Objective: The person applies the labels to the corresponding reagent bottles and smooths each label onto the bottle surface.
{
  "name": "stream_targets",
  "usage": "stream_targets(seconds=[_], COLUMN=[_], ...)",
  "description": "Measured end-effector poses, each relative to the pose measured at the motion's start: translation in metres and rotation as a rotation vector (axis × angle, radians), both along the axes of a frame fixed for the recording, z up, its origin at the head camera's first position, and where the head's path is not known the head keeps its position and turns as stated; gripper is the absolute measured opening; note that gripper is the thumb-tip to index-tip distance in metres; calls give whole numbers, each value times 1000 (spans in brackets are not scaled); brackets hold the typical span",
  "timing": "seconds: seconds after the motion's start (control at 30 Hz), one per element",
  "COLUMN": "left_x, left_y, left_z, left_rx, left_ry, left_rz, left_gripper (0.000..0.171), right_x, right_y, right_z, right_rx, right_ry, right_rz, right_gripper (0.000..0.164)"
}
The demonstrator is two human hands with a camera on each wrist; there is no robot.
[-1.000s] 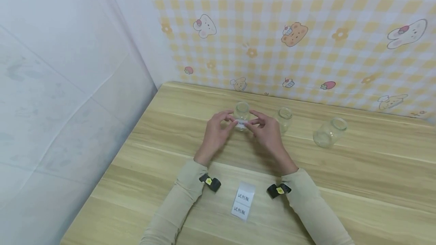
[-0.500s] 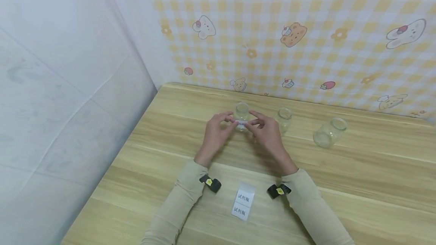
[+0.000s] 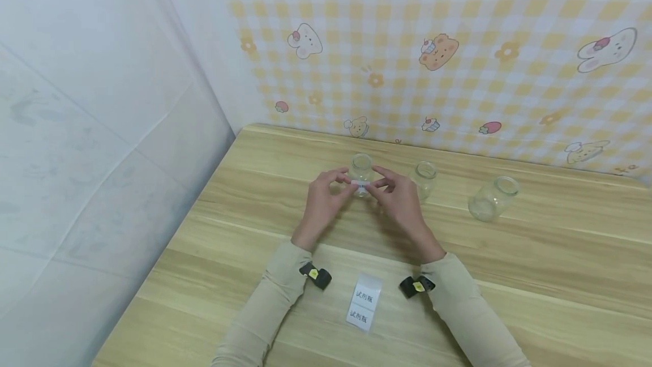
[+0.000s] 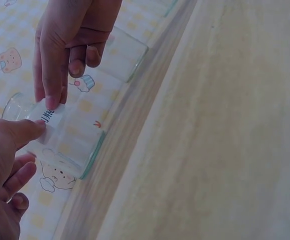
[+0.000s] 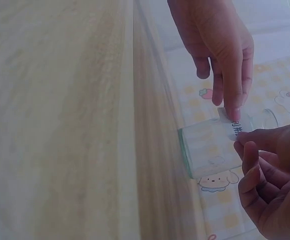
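Observation:
A small glass jar (image 3: 361, 166) stands upright near the back of the wooden table, its mouth uncovered. Across its front lies a white label (image 3: 361, 184) with printed black characters, partly covered by both thumbs. My left hand (image 3: 324, 197) grips the label's left end, thumb on the printed face. From the other side, my right hand (image 3: 399, 197) holds the right end in the same way. Index fingers of both hands reach along the jar's sides. In the left wrist view the label (image 4: 52, 116) overlaps the jar's wall (image 4: 77, 145), the remaining fingers bent beside it.
Just right of my right hand stands a second glass jar (image 3: 425, 177), partly hidden by it. A third jar (image 3: 493, 200) is farther right. A strip with two printed labels (image 3: 364, 302) lies between my forearms. Behind the table hangs a yellow checked cloth (image 3: 397, 95).
The thumbs have shifted slightly over the label, and less of its print shows now. Both hands stay almost in place; the jars and the label strip have not moved.

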State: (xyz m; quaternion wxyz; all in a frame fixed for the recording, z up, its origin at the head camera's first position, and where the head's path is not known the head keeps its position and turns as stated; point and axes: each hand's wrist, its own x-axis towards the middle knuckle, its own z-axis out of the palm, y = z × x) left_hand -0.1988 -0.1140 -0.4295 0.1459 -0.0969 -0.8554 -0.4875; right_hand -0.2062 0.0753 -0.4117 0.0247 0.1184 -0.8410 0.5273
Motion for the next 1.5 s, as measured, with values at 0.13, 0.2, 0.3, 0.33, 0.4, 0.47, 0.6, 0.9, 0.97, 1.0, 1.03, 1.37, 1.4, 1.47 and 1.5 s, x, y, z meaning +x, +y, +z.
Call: stream_targets(seconds=[0.13, 0.2, 0.3, 0.33, 0.4, 0.47, 0.6, 0.9, 0.97, 1.0, 1.03, 1.37, 1.4, 1.47, 1.5], left_x=[0, 0, 0, 1, 1, 1, 2, 2, 2, 2, 2, 2, 3, 3, 3], left_y=[0, -1, -1, -1, 0, 0, 0, 0, 1, 1, 1, 3, 3, 3, 3], left_z=[0, 0, 1, 1, 1, 1, 1, 1, 1, 1, 1, 1, 1, 2, 2], left_rx=[-5, -6, -7, -7, -4, -2, -1, 12, 14, 12, 10, -22, -28, -41, -47], left_ry=[1, 4, 3, 3, -1, -8, -28, -32, -38, -38, -36, -36, -36, -33, -30], left_rz=[-9, -15, -18, -19, -19, -19, -13, -2, -2, -2, -1, 5, 6, 8, 8], left_gripper=[16, 17, 18, 18, 18, 18, 21, 34, 36, 37, 38, 50, 51, 52, 52], right_x=[0, 0, 0, 1, 1, 1, 1, 0, 0, 0, 0, 0, 0, 0, 0], right_y=[0, 0, 0, 0, 0, 0, 0, 1, 1, 1, 1, 0, 0, 0, 0], right_z=[1, 1, 2, 2, 2, 2, 1, -1, 0, 0, 0, 2, 2, 2, 2], right_rx=[7, 7, 5, 6, 6, 6, 1, 0, 2, 3, 4, 31, 37, 46, 50], right_ry=[-3, -2, 0, 0, 1, 1, 2, 9, 9, 10, 11, 45, 48, 53, 56], right_rz=[-1, -2, 0, 0, 2, 1, 0, 5, 4, 4, 5, -2, -3, -3, -3], right_gripper=[46, 46, 46, 46, 46, 46, 46, 46, 46, 46, 46, 46, 46, 46, 46])
